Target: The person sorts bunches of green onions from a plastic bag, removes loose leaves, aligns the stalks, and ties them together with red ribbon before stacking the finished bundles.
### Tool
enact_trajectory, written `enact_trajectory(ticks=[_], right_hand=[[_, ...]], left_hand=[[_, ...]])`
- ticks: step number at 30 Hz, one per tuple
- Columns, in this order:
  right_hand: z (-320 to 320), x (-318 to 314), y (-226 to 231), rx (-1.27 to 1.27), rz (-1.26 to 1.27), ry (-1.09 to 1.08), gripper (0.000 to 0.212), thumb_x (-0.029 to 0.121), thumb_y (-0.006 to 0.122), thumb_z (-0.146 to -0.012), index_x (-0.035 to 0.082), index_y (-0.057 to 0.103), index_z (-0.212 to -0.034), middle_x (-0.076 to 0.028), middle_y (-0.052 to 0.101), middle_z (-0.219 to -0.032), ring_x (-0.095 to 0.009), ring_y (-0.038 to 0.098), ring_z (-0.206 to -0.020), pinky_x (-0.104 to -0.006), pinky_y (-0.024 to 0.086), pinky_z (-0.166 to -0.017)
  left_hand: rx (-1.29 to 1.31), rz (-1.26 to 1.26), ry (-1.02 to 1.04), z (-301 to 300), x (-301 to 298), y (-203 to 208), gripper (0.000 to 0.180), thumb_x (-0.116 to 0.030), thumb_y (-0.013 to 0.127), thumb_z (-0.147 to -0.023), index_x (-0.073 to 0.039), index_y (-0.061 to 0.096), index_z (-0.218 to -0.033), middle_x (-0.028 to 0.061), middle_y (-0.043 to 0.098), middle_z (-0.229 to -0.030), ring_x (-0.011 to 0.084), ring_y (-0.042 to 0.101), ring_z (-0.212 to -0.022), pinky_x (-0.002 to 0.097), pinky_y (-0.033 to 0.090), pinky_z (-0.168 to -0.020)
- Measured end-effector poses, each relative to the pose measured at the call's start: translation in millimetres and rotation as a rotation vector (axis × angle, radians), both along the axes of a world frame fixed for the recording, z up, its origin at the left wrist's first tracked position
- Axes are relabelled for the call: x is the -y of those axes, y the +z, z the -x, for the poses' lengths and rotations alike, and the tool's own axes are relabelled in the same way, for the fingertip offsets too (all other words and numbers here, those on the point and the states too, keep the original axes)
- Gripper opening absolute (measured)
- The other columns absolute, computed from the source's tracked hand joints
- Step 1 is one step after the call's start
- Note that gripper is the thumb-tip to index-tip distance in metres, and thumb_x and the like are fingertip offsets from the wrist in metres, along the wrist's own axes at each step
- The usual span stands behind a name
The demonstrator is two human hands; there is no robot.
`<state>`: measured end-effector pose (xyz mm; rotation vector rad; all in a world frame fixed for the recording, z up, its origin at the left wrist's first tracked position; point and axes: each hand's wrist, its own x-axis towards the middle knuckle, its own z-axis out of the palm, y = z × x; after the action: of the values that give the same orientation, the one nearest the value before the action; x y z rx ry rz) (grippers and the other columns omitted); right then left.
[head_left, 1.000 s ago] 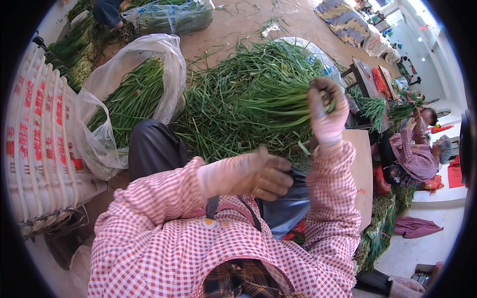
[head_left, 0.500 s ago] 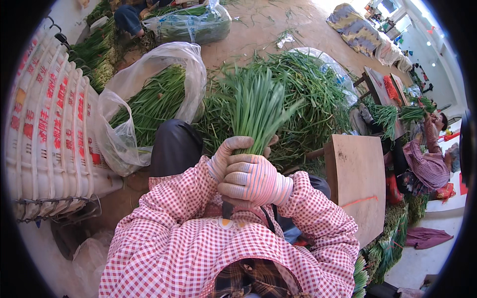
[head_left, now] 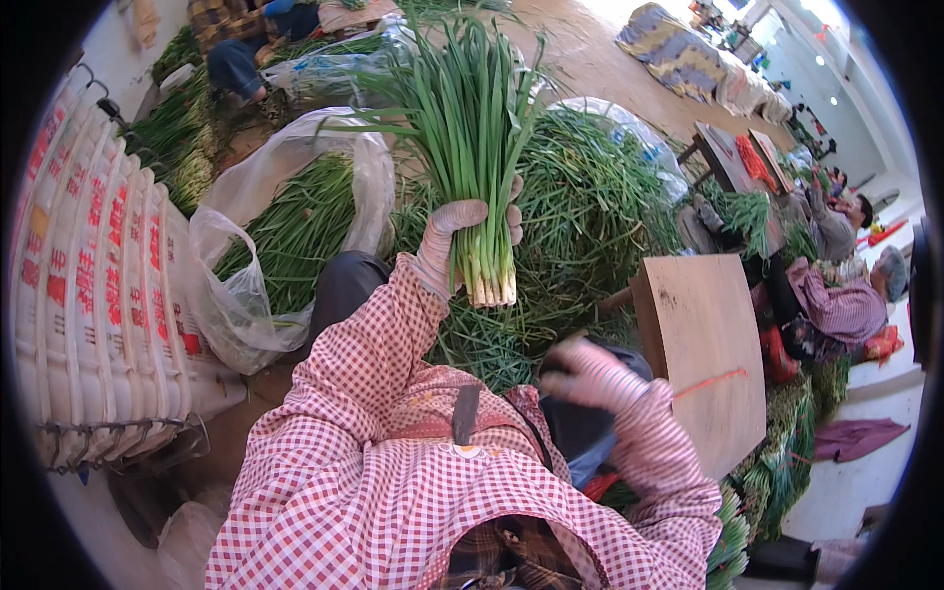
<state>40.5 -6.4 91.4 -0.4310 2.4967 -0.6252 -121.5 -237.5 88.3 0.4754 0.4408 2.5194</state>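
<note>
A bunch of garlic chives [head_left: 467, 128] stands upright in my gloved left hand [head_left: 444, 241], leaves fanning up and away. The pale cut ends stick out below my fingers, which are wrapped round the stems. My gloved right hand [head_left: 598, 376] is off the bunch, low over my right knee and beside the wooden board; motion smears its fingers. Beyond the bunch lies a large heap of loose chives [head_left: 590, 206]. A dark flat strip [head_left: 465, 413] lies against the front of my checked clothing.
An opened clear plastic bag [head_left: 374, 162] of greens stands left of the heap. White ribbed crates [head_left: 108, 285] fill the far left. At right is a wooden board [head_left: 700, 334] with a red string [head_left: 710, 383]. Co-workers sit at right [head_left: 836, 305] and far left [head_left: 231, 34].
Both hands gripped the bunch before. Now my left hand has raised it up and away, showing its cut ends, and my right hand has let go and moved right and down.
</note>
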Motion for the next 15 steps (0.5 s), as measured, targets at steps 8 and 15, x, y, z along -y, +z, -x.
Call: enact_trajectory(ticks=[8,15], right_hand=[[74.7,62.1,50.0,-0.147,0.932,-0.427,0.105,0.026,0.09,-0.068,-0.002,0.026,-0.147,-0.017,0.048,-0.139,-0.024,0.049,-0.124,-0.036,0.043,-0.104],[83.8,73.7,23.3,-0.189,0.753,-0.579,0.096,0.018,0.093,-0.061,0.001,0.037,-0.136,-0.01,0.061,-0.118,-0.015,0.056,-0.106,-0.0324,0.051,-0.09]], left_hand=[[-0.119,0.257,0.123,-21.8,-29.6,7.1,0.055,-0.018,0.079,-0.073,-0.002,0.061,-0.122,0.0094,0.068,-0.113,0.023,0.065,-0.103,0.0365,0.054,-0.092],[-0.2,0.423,0.165,-28.4,-32.5,-11.1,0.064,-0.034,0.08,-0.076,-0.002,0.058,-0.127,0.0112,0.066,-0.117,0.0221,0.063,-0.108,0.0379,0.051,-0.095]])
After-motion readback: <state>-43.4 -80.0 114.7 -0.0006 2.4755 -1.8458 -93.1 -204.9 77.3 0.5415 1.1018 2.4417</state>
